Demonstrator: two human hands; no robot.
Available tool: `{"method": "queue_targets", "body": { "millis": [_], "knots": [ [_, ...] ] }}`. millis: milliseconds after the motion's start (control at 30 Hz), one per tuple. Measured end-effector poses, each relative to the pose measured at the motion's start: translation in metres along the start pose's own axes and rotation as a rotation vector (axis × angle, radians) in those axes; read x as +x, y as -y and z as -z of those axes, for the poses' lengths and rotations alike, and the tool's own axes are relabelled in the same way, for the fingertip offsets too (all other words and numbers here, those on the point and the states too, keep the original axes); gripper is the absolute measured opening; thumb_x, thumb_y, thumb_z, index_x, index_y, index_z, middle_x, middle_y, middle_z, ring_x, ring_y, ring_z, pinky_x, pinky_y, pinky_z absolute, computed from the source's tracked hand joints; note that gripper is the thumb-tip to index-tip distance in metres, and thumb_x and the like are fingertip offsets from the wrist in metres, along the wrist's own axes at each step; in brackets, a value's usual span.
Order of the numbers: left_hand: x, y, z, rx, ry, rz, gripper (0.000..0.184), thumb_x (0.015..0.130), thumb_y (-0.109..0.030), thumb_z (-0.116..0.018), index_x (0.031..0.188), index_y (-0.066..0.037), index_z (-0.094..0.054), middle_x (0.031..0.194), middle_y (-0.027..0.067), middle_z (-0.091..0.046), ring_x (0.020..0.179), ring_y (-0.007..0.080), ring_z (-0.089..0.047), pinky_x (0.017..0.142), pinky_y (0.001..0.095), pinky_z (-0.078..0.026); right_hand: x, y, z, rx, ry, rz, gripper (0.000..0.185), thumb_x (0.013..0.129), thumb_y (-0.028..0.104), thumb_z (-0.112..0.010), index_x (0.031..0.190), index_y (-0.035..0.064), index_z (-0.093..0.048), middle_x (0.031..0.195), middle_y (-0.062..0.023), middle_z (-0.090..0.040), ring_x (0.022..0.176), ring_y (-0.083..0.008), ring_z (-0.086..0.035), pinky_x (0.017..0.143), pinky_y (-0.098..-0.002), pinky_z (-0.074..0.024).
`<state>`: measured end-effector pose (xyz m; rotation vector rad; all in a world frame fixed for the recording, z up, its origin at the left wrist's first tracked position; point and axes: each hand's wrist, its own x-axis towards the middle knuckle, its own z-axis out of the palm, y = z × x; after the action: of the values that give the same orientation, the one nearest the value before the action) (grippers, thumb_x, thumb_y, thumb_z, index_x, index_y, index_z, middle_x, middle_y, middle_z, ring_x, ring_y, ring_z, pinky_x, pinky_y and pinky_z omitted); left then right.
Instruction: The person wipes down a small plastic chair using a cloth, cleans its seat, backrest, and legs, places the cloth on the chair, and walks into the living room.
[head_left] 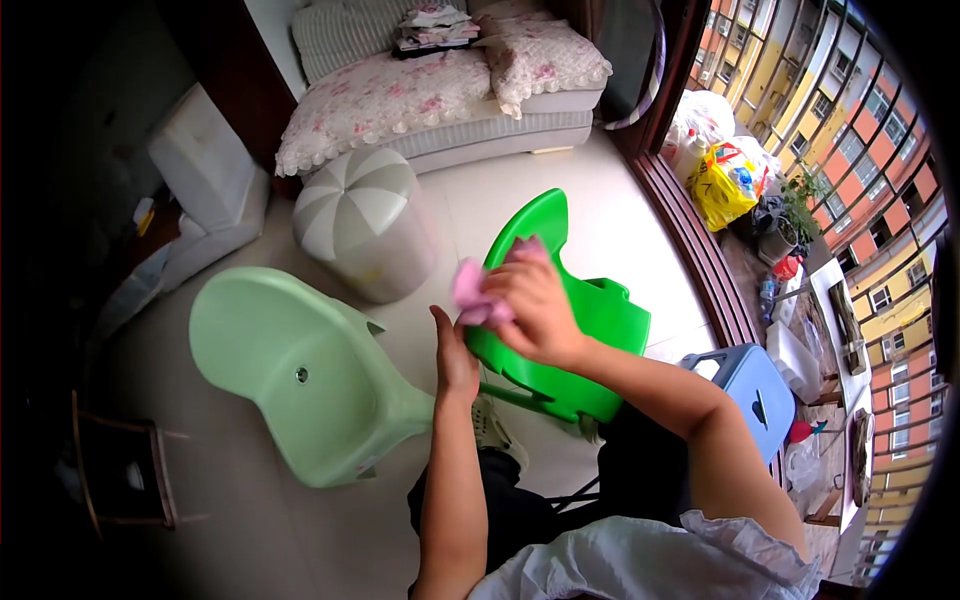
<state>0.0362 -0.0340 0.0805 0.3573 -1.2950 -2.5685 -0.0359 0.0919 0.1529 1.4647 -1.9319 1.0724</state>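
A bright green plastic child's chair (pixel 615 325) is in front of my legs, its curved back toward the far side. My right hand (pixel 535 305) is closed around a crumpled pink cloth (pixel 482 295) over the chair's left edge. Part of the cloth sticks out above the knuckles. My left hand (pixel 457 360) is beside that same edge, thumb raised and apart from the fingers. Its other fingers are partly hidden, and whether they touch the chair is unclear. To the left of this hand stands a pale green plastic chair (pixel 310 390) of similar shape.
A round grey-and-white striped pouf (pixel 365 225) stands beyond the pale chair. Behind it is a sofa (pixel 420 105) with floral covers. At right are a blue stool (pixel 750 395), a door track (pixel 690 250) and a balcony with a yellow bag (pixel 722 190).
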Motion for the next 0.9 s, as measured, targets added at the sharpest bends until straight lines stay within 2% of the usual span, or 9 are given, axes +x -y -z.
{"method": "queue_targets", "body": {
  "millis": [67, 167, 267, 400, 500, 600, 633, 733, 900],
  "knots": [
    [0.004, 0.008, 0.004, 0.043, 0.027, -0.095, 0.057, 0.092, -0.038, -0.036, 0.133, 0.0, -0.029, 0.132, 0.0099, -0.038, 0.122, 0.0213, -0.038, 0.102, 0.0357, -0.03, -0.006, -0.004, -0.023, 0.047, 0.112, 0.031, 0.032, 0.073, 0.021, -0.058, 0.101, 0.0066, -0.058, 0.106, -0.0092, -0.056, 0.106, -0.0235, -0.05, 0.102, -0.044, -0.0273],
    [0.0, 0.008, 0.004, -0.031, -0.08, -0.041, 0.052, 0.094, -0.039, -0.033, 0.129, 0.0, -0.036, 0.128, 0.0098, -0.042, 0.119, 0.0195, -0.04, 0.1, 0.0327, -0.031, -0.002, -0.03, -0.04, 0.064, 0.088, 0.136, 0.027, 0.076, 0.025, -0.056, 0.097, 0.0084, -0.059, 0.101, -0.0085, -0.058, 0.1, -0.0228, -0.052, 0.1, -0.0433, -0.0293],
    [-0.005, 0.006, 0.014, 0.176, -0.084, 0.156, 0.059, 0.094, -0.046, -0.035, 0.128, 0.003, -0.039, 0.128, 0.0097, -0.043, 0.118, 0.0173, -0.039, 0.098, 0.0284, -0.031, 0.015, -0.07, -0.042, -0.06, 0.086, 0.008, 0.017, 0.076, 0.023, -0.054, 0.077, 0.0062, -0.055, 0.08, -0.0075, -0.056, 0.082, -0.025, -0.052, 0.095, -0.0421, -0.0321],
    [-0.012, -0.01, -0.008, 0.363, -0.033, 0.084, 0.053, 0.092, -0.04, -0.046, 0.12, 0.004, -0.048, 0.117, 0.007, -0.052, 0.106, 0.0143, -0.045, 0.093, 0.0264, -0.033, 0.014, -0.138, -0.034, -0.252, -0.124, -0.264, 0.019, 0.08, 0.024, -0.051, 0.069, 0.0101, -0.057, 0.071, -0.007, -0.057, 0.077, -0.0271, -0.053, 0.089, -0.042, -0.0342],
    [-0.012, -0.012, -0.011, 0.384, -0.033, 0.078, 0.052, 0.092, -0.04, -0.045, 0.119, 0.004, -0.049, 0.117, 0.007, -0.052, 0.106, 0.0141, -0.045, 0.093, 0.0263, -0.033, 0.004, -0.169, -0.033, -0.258, -0.288, -0.416, 0.021, 0.083, 0.023, -0.05, 0.08, 0.0049, -0.06, 0.084, -0.0112, -0.059, 0.086, -0.0298, -0.053, 0.09, -0.0401, -0.0352],
    [-0.011, -0.01, -0.008, 0.409, -0.025, 0.08, 0.05, 0.092, -0.04, -0.045, 0.117, 0.003, -0.051, 0.113, 0.0058, -0.053, 0.102, 0.0132, -0.046, 0.09, 0.026, -0.034, -0.007, -0.18, -0.058, -0.053, -0.692, -0.62, 0.027, 0.087, 0.019, -0.048, 0.104, -0.0001, -0.058, 0.115, -0.0179, -0.053, 0.109, -0.0318, -0.048, 0.094, -0.0363, -0.0356],
    [-0.011, -0.009, -0.009, 0.408, -0.025, 0.083, 0.05, 0.092, -0.04, -0.045, 0.117, 0.003, -0.051, 0.113, 0.0058, -0.053, 0.102, 0.0132, -0.046, 0.09, 0.026, -0.034, -0.011, -0.182, -0.064, 0.151, -0.78, -0.67, 0.031, 0.091, 0.022, -0.044, 0.11, 0.0005, -0.055, 0.119, -0.0157, -0.05, 0.109, -0.0283, -0.048, 0.095, -0.0336, -0.0343],
    [-0.011, -0.009, -0.012, 0.391, -0.052, 0.052, 0.048, 0.092, -0.039, -0.045, 0.115, 0.002, -0.052, 0.108, 0.0047, -0.055, 0.098, 0.0124, -0.047, 0.087, 0.0255, -0.036, -0.032, -0.176, -0.084, 0.417, -0.871, -0.964, 0.04, 0.095, 0.031, -0.035, 0.119, 0.0011, -0.047, 0.12, -0.0127, -0.05, 0.11, -0.0231, -0.047, 0.095, -0.0316, -0.0329],
    [-0.011, -0.008, -0.011, 0.403, -0.083, 0.054, 0.046, 0.093, -0.038, -0.045, 0.114, 0.002, -0.053, 0.105, 0.0045, -0.056, 0.094, 0.0123, -0.047, 0.085, 0.0256, -0.037, -0.08, -0.163, -0.125, 0.363, -0.859, -1.215, 0.051, 0.095, 0.038, -0.029, 0.128, -0.0003, -0.037, 0.12, -0.0208, -0.048, 0.11, -0.0326, -0.046, 0.094, -0.0358, -0.0348]
  ]
}}
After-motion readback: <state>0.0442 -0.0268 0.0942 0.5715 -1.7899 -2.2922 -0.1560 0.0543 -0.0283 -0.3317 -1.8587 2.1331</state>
